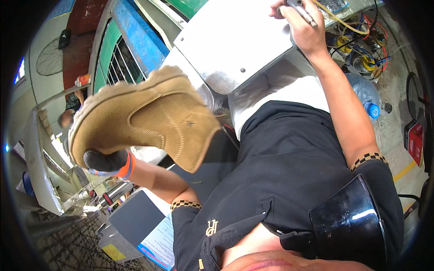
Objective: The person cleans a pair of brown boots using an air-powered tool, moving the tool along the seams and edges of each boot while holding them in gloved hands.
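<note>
A tan ankle boot (149, 117) with a pale, lugged sole is held up on the left, tilted on its side. My left hand (106, 161), in a dark glove with an orange cuff, is closed on the toe end of the boot; most of its fingers are hidden behind it. Bare and at the top, my right hand (307, 34) is closed around a slim grey metal tool (304, 12), whose kind I cannot make out. That hand is over the edge of a white metal machine housing (235, 40).
To the right, a large clear plastic bottle (364, 95) with a blue cap lies near tangled cables and hoses (366, 49). A blue metal frame (140, 34) stands behind the boot. A grey box (135, 214) is at lower left. Another person (72, 106) appears at far left.
</note>
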